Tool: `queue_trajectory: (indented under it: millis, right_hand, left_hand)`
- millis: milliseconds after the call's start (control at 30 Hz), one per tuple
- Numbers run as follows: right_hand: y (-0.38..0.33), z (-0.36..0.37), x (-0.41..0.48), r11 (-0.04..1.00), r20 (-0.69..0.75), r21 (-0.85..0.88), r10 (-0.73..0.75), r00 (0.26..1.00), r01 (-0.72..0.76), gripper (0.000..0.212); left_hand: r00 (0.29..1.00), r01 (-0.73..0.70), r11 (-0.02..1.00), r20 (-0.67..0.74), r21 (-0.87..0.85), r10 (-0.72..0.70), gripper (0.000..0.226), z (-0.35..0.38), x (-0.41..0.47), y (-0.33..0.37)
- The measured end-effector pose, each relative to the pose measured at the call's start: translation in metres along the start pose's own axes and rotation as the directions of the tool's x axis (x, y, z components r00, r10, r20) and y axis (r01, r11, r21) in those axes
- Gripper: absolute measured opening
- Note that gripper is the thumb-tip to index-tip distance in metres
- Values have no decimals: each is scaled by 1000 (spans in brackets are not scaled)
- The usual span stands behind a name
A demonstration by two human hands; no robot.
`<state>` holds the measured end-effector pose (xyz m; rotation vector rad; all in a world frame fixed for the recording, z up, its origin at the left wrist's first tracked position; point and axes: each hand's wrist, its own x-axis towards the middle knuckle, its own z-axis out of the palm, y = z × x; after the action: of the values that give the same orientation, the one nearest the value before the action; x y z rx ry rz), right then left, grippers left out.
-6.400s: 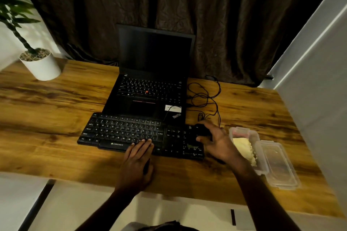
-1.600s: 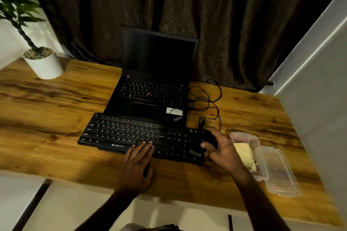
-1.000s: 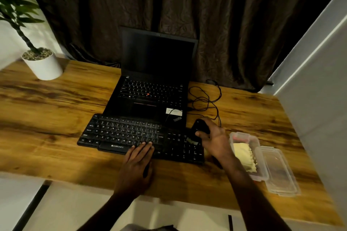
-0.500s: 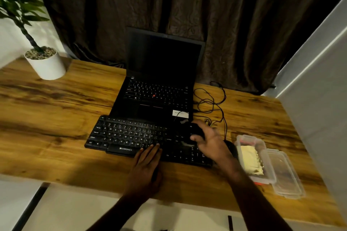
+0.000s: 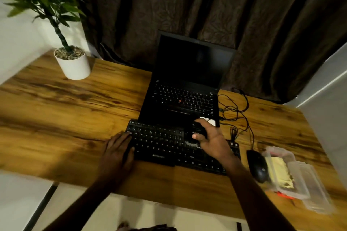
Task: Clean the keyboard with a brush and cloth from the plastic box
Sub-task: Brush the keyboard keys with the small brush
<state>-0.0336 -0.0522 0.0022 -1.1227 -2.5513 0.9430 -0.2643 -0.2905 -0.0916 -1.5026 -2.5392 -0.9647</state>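
A black keyboard (image 5: pixel 161 144) lies on the wooden desk in front of a laptop. My left hand (image 5: pixel 117 151) rests flat on its left end, holding nothing. My right hand (image 5: pixel 214 140) hovers over the keyboard's right-middle part, fingers closed around a small dark brush (image 5: pixel 195 133) whose pale bristle end touches the keys. An open clear plastic box (image 5: pixel 281 155) stands at the right with a folded yellow cloth (image 5: pixel 279 172) inside. Its lid (image 5: pixel 311 189) lies beside it on the right.
A black mouse (image 5: pixel 257 165) sits between keyboard and box. The open laptop (image 5: pixel 184 97) is behind the keyboard, with tangled cables (image 5: pixel 236 110) to its right. A white plant pot (image 5: pixel 74 65) stands far left. Something small and orange (image 5: pixel 283 195) pokes out by the box.
My right hand carried the brush leftward from the number pad toward the keyboard's middle. My left hand slid from the front middle edge to the left end. The view shifted left.
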Motion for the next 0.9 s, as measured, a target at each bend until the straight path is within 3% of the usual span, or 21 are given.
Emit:
queue_trajectory:
  millis: [133,300,500,633,900]
  right_hand:
    - [1,-15,-6,999,-32,12,47,998,-47,45]
    - [9,-32,-27,997,-108,15,76,991,-75,39]
    - [-30,21,1,999,-48,-21,40,998,-41,42]
    - [-58,59,15,999,8,52,-10,1000,10,42]
    - [-45,29,-12,994,-47,96,60,997,-56,43]
  left_hand:
    - [993,-97,990,60,-106,104,53,-5,3,-20]
    - [994,-66,976,74,-206,82,53,-8,1,-23]
    - [990,-22,976,131,-217,51,55,-9,2,-26]
    - [988,-4,982,154,-189,33,56,-6,4,-27]
    - [988,-24,980,144,-198,53,54,-7,3,-27]
